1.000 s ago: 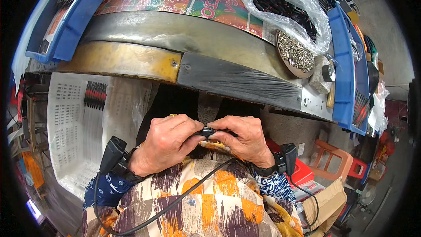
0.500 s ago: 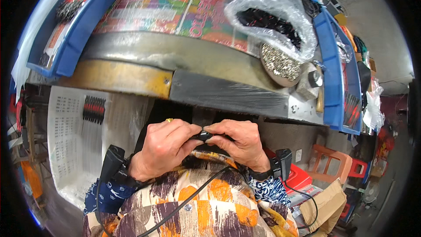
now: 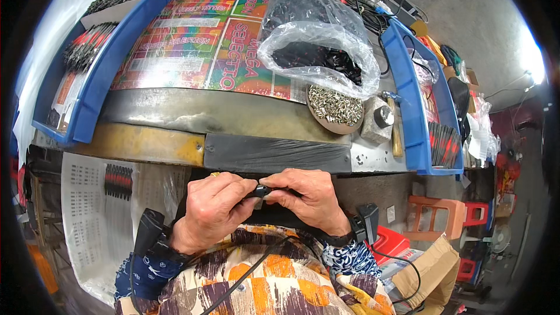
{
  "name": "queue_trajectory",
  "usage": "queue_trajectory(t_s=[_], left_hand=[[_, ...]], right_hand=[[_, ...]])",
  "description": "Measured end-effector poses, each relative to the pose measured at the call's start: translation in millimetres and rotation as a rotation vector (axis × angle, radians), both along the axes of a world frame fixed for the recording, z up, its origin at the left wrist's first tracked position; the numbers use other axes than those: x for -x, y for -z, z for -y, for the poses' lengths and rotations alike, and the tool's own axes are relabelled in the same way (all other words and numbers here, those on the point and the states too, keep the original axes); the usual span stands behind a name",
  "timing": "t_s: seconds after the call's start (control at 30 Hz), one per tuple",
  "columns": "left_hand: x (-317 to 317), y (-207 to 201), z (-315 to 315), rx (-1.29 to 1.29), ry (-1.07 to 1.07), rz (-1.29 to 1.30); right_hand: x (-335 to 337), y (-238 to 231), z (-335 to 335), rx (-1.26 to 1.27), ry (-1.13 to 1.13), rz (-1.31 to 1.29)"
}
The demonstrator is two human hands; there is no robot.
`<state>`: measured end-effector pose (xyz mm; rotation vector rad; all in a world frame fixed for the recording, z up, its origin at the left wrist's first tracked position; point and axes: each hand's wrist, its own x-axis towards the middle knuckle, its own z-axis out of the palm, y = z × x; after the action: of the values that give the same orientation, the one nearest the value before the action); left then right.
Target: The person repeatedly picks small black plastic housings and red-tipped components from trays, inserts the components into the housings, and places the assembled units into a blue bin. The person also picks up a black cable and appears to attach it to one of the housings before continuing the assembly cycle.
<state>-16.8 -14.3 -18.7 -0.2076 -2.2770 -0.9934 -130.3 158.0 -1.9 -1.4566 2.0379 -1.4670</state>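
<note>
Clothing: a garment (image 3: 274,283) patterned in cream, orange and dark purple, with blue-and-white patterned sleeves at the forearms; a thin black cable crosses its front.
Left hand: the left hand (image 3: 214,207) pinches one end of a small piece between thumb and fingers; a black strap with a boxy device (image 3: 153,227) sits at its wrist.
Right hand: the right hand (image 3: 309,201) grips the same piece from the other side, thumb below and fingers above.
Black piece: the small glossy black piece (image 3: 261,191) is between the two sets of fingertips, in front of the bench edge; its exact kind is too covered to tell.
Lined box: at the left, below the bench, a white sheet (image 3: 93,210) bears a neat row of black-and-red pieces (image 3: 118,181).
Bench edge: a worn yellow strip (image 3: 149,143) meets a dark grey strip (image 3: 280,153).
Bowl: a round bowl (image 3: 331,127) full of small silvery metal pins, just beside a grey block (image 3: 373,133).
Blue bins: one bin (image 3: 412,122) at the right and one (image 3: 115,73) at the left, both holding black-and-red pieces.
Bag: a clear plastic bag (image 3: 363,41) of black pieces lies on a colourful printed sheet (image 3: 192,46).
</note>
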Motion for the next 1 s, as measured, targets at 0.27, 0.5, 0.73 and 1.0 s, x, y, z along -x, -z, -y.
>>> queue_trajectory(t_s=[0.27,0.5,0.73,1.0], left_hand=[[11.0,-13.5,1.2,-0.003,-0.032,0.024],[12.3,-16.7,7.1,0.020,-0.066,0.046],[10.7,-18.2,8.6,0.044,-0.077,0.074],[7.8,-19.2,7.3,0.066,-0.084,0.091]], right_hand=[[22.5,-31.0,-18.1,-0.025,0.376,-0.360],[56.3,-18.6,-19.8,-0.267,0.631,-0.653],[58.5,-9.5,-17.2,-0.294,0.613,-0.748],[59.7,-10.0,-15.7,-0.258,0.611,-0.645]])
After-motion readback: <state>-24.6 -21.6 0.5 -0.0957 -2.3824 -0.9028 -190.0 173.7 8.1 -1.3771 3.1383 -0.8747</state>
